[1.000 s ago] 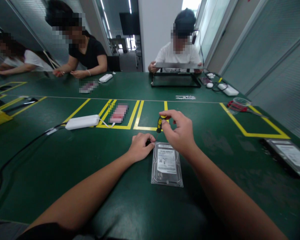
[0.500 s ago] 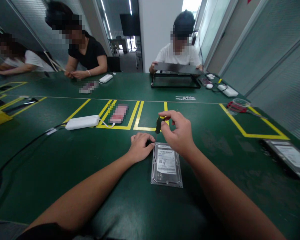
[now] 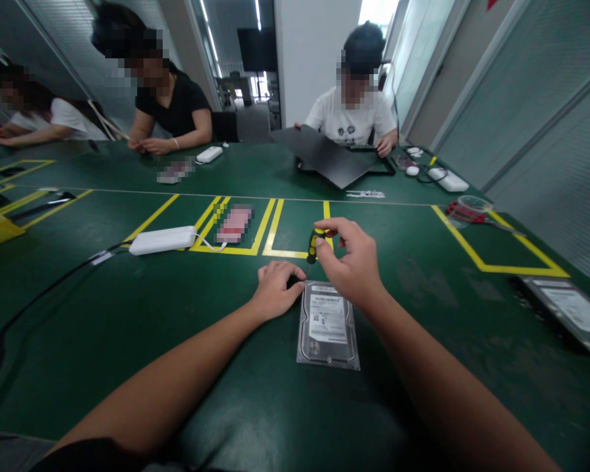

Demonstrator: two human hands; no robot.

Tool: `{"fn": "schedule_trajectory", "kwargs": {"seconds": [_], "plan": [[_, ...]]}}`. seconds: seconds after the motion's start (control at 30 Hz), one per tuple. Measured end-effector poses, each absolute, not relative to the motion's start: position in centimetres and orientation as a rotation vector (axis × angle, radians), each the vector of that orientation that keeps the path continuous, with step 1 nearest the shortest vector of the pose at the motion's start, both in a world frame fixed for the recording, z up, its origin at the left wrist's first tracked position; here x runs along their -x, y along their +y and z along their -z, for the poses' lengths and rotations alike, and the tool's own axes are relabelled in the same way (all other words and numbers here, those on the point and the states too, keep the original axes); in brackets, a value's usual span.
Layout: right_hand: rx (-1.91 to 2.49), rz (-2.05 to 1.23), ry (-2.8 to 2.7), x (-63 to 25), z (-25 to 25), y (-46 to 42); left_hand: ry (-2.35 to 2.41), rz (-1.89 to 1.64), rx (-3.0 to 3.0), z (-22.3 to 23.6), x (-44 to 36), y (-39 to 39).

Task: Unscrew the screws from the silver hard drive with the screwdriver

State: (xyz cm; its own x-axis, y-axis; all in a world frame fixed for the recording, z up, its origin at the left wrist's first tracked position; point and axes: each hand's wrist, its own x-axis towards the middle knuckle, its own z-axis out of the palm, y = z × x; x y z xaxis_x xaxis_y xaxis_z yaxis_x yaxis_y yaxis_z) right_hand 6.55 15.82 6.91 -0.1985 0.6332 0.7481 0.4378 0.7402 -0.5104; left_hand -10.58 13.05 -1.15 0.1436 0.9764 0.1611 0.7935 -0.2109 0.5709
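A silver hard drive (image 3: pixel 328 321) with a white label lies flat on the green table in front of me. My right hand (image 3: pixel 351 259) grips a small black and yellow screwdriver (image 3: pixel 314 246) by its handle, the index finger over its top end. The screwdriver stands nearly upright, its shaft pointing down at the drive's far left corner. Against that same corner, my left hand (image 3: pixel 278 290) is closed, with thumb and index finger close around the tip. Exactly what the tip rests on is hidden by these fingers.
A second hard drive (image 3: pixel 573 308) lies at the right. To the left are a white power strip (image 3: pixel 162 240) and a phone (image 3: pixel 235 223) on a cable. A clear round container (image 3: pixel 472 206) with red-handled tool stands far right. Across the table, a person handles a dark panel (image 3: pixel 327 157).
The screwdriver handle has turned, showing more yellow now; both my hands stay in place. Across the table, the person has tilted the dark panel and swung it to the left over the frame.
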Motion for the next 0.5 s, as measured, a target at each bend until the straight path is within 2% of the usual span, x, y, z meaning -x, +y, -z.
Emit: {"fn": "schedule_trajectory", "kwargs": {"seconds": [0.5], "plan": [[0.812,-0.255,-1.848,-6.54,-7.03,15.81,1.697,-0.723,-2.076,1.24,10.64,13.03]]}}
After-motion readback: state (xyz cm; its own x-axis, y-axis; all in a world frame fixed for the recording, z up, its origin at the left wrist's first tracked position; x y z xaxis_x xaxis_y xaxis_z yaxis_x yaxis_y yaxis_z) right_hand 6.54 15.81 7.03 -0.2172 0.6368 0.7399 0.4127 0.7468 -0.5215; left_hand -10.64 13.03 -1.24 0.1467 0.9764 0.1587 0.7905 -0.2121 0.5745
